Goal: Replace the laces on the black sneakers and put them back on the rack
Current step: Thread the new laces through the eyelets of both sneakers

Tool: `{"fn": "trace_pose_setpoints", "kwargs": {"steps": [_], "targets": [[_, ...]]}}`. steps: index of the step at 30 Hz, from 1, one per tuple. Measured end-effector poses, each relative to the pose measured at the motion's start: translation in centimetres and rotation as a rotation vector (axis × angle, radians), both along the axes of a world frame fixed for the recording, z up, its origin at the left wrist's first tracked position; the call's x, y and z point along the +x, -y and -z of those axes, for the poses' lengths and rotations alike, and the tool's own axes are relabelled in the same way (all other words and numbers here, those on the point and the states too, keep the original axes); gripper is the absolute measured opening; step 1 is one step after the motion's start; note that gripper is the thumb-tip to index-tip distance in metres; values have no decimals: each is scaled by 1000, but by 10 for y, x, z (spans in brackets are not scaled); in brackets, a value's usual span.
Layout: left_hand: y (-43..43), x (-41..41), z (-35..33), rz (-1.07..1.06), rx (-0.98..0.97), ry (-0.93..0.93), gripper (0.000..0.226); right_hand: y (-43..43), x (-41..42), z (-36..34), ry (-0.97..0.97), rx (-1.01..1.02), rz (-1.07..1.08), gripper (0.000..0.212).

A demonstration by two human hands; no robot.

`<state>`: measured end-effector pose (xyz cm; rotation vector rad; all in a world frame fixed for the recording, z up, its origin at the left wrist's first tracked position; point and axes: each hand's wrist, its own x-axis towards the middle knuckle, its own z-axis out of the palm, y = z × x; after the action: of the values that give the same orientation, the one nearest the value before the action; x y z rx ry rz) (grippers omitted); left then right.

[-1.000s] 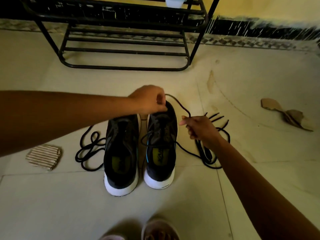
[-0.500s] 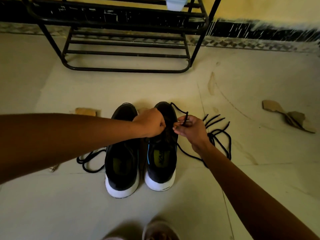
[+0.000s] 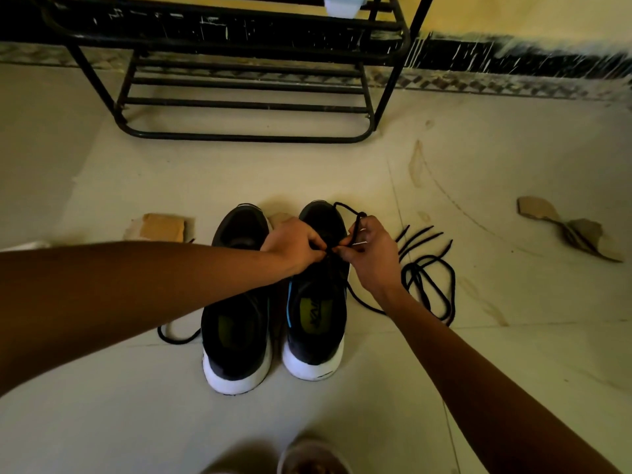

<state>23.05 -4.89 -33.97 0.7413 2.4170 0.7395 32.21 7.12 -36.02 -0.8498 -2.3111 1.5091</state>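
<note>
- L hand [image 3: 294,246] & R hand [image 3: 371,254] are meeting fingertip to fingertip over the lace area of the black mesh sneaker w/ white sole [image 3: 316,340]. Both are pinching the thin black cord lace [image 3: 343,206], fingers curled, none spread.
- The lace is arching up past the R hand toward the toe. Its other part is trailing down the shoe's R side onto the cream tiled floor [image 3: 342,172].
- Step in hand, prob.: feeding the lace thru an eyelet. Fingers are hiding the eyelet, so can't tell which row.
- Doing it well: pinching close to the tip so it isn't buckling, L hand steadying the eyelet flap, drawing slack thru evenly, keeping both ends approx. equal, no twists.
- Second black sneaker [image 3: 236,323] is sitting just beside it on the L. The L forearm is covering its lace area, so can't tell if it's laced.
- Black metal tube rack [image 3: 246,136] is standing well apart, ahead by the wall, w/ a pale plastic tub [image 3: 342,6] up on it.
- Around: loose black lace bundle [image 3: 429,257] lying near the R wrist, black lace loop [image 3: 176,342] by the 2nd shoe, flat brown cardboard piece [image 3: 164,229], torn brown cardboard scrap [image 3: 581,234] far R.
- In the way: the bundle is lying next to the trailing end, so there's a risk of tangling or grabbing the wrong cord.
</note>
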Motion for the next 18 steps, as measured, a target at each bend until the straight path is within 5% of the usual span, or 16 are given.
{"fn": "trace_pose_setpoints", "kwargs": {"steps": [18], "targets": [[2, 5, 4, -74, 56, 16, 18, -8, -1, 2, 42, -307, -4, 34]]}}
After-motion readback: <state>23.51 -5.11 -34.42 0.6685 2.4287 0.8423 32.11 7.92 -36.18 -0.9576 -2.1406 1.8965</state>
